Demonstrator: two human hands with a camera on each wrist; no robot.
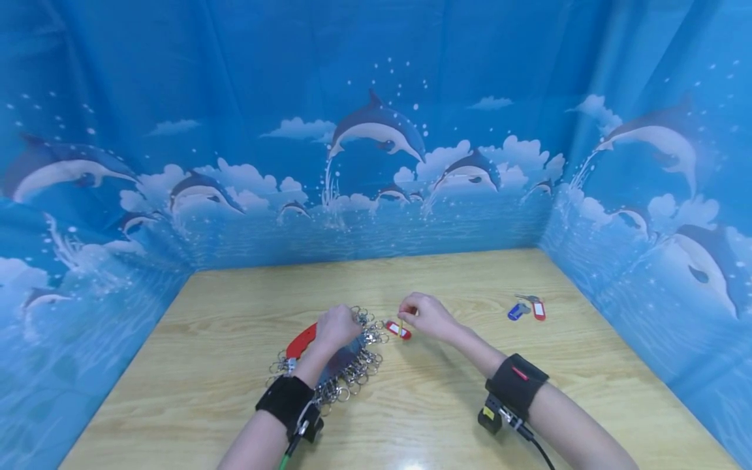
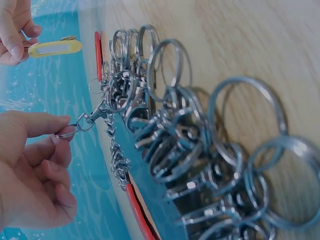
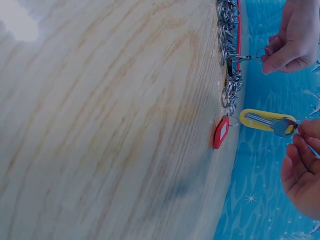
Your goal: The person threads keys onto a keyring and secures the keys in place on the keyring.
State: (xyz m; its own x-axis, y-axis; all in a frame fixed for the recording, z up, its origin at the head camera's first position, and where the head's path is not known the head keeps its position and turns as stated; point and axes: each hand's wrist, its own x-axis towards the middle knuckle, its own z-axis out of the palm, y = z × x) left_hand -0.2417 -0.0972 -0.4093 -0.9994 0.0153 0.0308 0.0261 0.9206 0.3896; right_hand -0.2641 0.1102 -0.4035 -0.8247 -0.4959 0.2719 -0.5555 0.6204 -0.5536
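Observation:
Between thumb and finger, my left hand (image 1: pixel 337 326) pinches a split key ring (image 2: pixel 66 132) joined to a metal clasp. That clasp belongs to a red-handled key holder (image 1: pixel 301 341) on the table, with many clasps and rings round its edge. My right hand (image 1: pixel 429 316) pinches the ring end of a yellow key tag (image 3: pixel 256 120); a silver key (image 3: pixel 265 120) hangs alongside the tag. Both are held above the table, apart from the holder. A red key tag (image 1: pixel 398 329) lies close to the holder's right edge; whether it is attached cannot be told.
At the table's right lie a blue key tag (image 1: pixel 517 311) and another red key tag (image 1: pixel 538 309), with keys beside them. The wooden table (image 1: pixel 235 405) meets a blue dolphin-print curtain (image 1: pixel 264 228) at its back and sides.

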